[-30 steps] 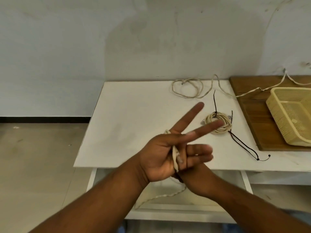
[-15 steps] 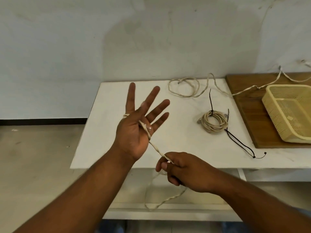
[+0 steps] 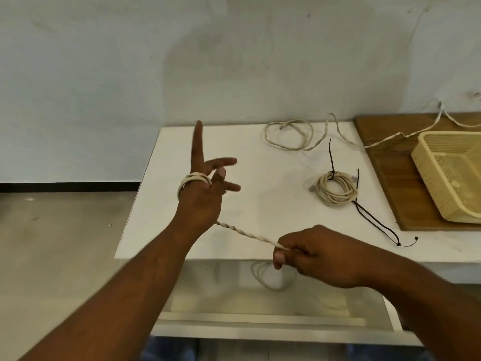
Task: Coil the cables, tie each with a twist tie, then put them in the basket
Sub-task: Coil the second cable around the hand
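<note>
Creams and whites, with a few black threads through them.
The twisted cable is cream, its strands making a spiral rope pattern. The coiled cable is the same cream, with a black twist tie and a thin black cord. The table is white, the basket pale yellow latticework, the board brown wood, and the wall a blotchy pale blue-grey.
</note>
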